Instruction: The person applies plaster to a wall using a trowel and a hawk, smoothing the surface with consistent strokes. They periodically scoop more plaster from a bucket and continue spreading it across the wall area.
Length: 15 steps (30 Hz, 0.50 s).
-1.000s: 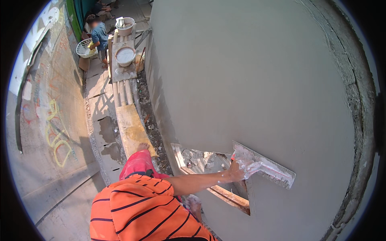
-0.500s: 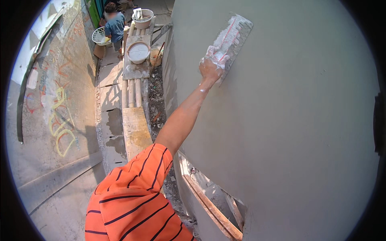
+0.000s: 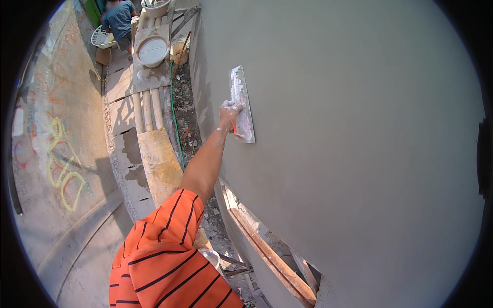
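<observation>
My left hand, smeared with white paste, is closed around the handle of a rectangular plastering trowel. The trowel lies against a broad grey plastered wall, near the wall's left side. Its blade is streaked with white, and a bit of red shows beside my fingers. My bare forearm reaches up to it from an orange sleeve with dark stripes. My right hand is out of view.
Bamboo poles carry boards, with a round basin of grey mix on one. A bucket and a green hose lie beside them. Another person is beside a white basket. A wood-framed opening breaks the wall below.
My left hand has brought the trowel down and to the left over the wall, and the blade now stands more upright. The view has shifted; a green hose has come into sight.
</observation>
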Motion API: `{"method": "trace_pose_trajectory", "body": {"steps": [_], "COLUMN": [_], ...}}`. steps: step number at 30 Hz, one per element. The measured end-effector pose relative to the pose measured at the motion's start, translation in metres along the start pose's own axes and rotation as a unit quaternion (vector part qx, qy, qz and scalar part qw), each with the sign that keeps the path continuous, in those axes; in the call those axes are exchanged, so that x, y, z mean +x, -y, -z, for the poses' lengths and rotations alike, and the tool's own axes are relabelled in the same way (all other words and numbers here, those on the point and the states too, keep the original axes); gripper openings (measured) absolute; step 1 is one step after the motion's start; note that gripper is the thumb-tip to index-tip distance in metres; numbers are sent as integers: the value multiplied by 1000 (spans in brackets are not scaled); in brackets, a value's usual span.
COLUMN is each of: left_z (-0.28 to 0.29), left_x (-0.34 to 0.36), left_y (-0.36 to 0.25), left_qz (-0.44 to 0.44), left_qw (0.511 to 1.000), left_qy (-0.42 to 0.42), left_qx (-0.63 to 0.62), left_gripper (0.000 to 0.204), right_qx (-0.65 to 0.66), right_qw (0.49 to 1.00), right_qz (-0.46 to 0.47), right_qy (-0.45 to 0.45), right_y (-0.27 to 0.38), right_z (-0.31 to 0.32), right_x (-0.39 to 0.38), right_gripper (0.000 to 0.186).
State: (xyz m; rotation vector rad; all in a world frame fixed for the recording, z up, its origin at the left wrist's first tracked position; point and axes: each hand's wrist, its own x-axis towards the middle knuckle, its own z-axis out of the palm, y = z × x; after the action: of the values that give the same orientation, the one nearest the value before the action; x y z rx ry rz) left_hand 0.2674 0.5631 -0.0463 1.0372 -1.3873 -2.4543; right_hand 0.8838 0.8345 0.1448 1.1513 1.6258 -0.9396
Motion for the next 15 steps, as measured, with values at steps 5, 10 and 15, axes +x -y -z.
{"method": "trace_pose_trajectory", "body": {"steps": [5,10,15], "left_z": [-29,-104,-81], "left_x": [-43,-99,-26], "left_y": [-96,-257,-238], "left_qz": [-25,-264,-220], "left_qw": [987,942,969], "left_qy": [118,205,113], "left_qx": [-108,-21,14], "left_gripper": [32,36,33], "right_qx": [-130,-58,37], "right_qw": [972,984,989], "right_qz": [184,158,139], "right_qy": [-68,-62,-22], "right_y": [61,86,65], "right_z": [22,21,3], "right_x": [-38,-26,-20], "right_gripper": [30,33,35]}}
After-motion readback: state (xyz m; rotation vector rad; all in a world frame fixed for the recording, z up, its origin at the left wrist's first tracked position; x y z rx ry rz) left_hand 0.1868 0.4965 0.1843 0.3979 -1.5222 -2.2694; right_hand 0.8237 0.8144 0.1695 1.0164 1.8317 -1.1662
